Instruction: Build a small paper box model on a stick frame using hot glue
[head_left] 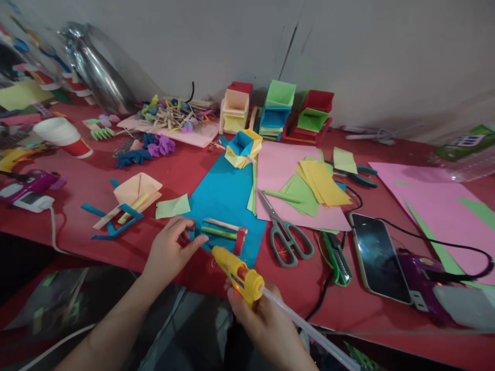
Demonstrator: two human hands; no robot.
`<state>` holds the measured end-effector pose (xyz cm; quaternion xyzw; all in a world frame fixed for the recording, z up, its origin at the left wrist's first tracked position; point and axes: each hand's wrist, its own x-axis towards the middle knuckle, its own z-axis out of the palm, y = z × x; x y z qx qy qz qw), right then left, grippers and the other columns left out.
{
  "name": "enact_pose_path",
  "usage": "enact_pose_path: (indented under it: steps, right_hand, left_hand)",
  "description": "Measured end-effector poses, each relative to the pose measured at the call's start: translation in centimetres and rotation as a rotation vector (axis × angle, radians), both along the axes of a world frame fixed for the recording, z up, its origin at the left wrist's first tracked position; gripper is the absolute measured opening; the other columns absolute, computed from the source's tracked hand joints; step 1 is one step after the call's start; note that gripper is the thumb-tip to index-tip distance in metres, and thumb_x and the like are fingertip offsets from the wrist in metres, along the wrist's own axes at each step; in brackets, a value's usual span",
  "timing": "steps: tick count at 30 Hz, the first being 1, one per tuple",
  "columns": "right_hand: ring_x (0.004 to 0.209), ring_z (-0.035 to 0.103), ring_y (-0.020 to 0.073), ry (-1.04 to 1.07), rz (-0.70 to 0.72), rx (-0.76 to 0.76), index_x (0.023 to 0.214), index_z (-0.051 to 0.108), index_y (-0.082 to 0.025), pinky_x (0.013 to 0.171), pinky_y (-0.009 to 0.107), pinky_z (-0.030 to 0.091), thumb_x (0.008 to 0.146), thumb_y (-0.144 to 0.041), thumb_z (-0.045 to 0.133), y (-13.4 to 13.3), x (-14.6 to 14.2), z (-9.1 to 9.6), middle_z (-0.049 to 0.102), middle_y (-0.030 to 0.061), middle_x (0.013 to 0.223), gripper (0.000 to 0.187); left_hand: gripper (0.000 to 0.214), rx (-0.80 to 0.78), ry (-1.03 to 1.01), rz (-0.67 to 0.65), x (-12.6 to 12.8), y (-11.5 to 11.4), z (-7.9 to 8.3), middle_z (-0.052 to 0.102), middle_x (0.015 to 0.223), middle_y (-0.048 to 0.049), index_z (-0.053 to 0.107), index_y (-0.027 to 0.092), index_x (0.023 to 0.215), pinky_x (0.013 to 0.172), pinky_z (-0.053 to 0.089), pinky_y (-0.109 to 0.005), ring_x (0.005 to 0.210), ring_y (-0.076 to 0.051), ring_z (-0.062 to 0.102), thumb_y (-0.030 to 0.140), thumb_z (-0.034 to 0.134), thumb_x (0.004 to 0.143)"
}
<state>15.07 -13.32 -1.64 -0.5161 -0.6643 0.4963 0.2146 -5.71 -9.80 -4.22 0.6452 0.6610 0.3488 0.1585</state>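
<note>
My right hand is wrapped round a yellow hot glue gun, with a long clear glue stick running out of its back. The gun's nozzle points at a small paper craft frame with blue, green, tan and red strips, lying on a blue paper sheet. My left hand is closed at the frame's blue end, thumb and fingers on either side of it. Grey-handled scissors lie right of the sheet. A blue and yellow folded paper piece sits at the sheet's far end.
Pink paper, yellow slips, a green utility knife and a phone lie to the right. Stacked paper boxes stand by the wall. At left are a paper cup, metal jug and blue strips.
</note>
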Motion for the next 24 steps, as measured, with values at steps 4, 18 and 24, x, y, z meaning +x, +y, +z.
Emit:
enact_pose_path:
  steps: [4,18,24]
  right_hand:
    - [0.061,0.056,0.0128,0.002,-0.003,0.050,0.082,0.060,-0.016,0.055,0.020,0.043,0.083,-0.028,0.043,-0.1,-0.7,-0.1,0.062,0.0024,0.071,0.021]
    - [0.058,0.056,0.0135,-0.025,-0.053,0.154,0.078,0.056,-0.017,0.054,0.021,0.044,0.079,-0.026,0.044,-1.5,-0.7,-0.4,0.059,0.0028,0.066,0.015]
    - [0.061,0.057,0.0137,0.021,-0.114,0.120,0.077,0.059,-0.017,0.058,0.021,0.046,0.080,-0.030,0.047,-1.8,0.5,0.7,0.062,0.0041,0.069,0.018]
  left_hand:
    - [0.021,-0.017,-0.058,0.003,0.6,0.1,0.1,0.051,0.068,0.0018,0.048,0.018,0.065,0.058,0.043,-0.022,0.062,-0.011,0.051,0.033,0.053,0.078]
    - [0.015,-0.089,-0.220,-0.136,-0.4,-2.0,-0.1,0.056,0.091,-0.0038,0.061,0.019,0.083,0.075,0.047,-0.026,0.088,-0.016,0.055,0.029,0.049,0.082]
    - [0.013,-0.178,-0.215,-0.169,0.0,-2.8,0.6,0.055,0.085,-0.0021,0.054,0.020,0.084,0.064,0.048,-0.024,0.072,-0.013,0.056,0.031,0.055,0.078]
